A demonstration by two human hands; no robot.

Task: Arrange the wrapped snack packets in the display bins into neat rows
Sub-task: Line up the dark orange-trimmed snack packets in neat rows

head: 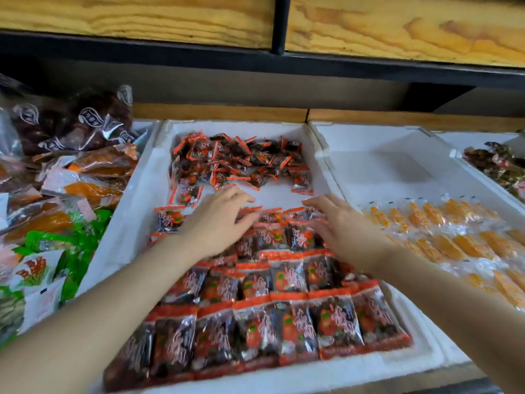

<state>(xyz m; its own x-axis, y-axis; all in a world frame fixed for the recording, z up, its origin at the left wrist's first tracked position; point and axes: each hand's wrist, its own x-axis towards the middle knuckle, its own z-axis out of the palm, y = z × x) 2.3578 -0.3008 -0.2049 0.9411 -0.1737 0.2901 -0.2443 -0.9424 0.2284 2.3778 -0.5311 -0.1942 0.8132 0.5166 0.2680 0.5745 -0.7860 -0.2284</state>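
**White foam bin, red packets half in rows**

White foam walls of the middle bin (136, 200) hold all your red packets. The near rows (284, 280) lie flat and overlapped, long axes running near to far, with red sealed ends at top and bottom. At the back a loose heap (235, 157) points every way, with bare floor between.

Your left hand (218, 220) and right hand (343, 226) rest on the farthest row. Each grip is slack, fingers spread, holding nothing. Your forearms cross the rows and hide part of them.

Mixed bags (71, 172) crowd the left side. Orange packets (454, 237) fill the next bin to the right. A wooden shelf (142, 18) hangs overhead.
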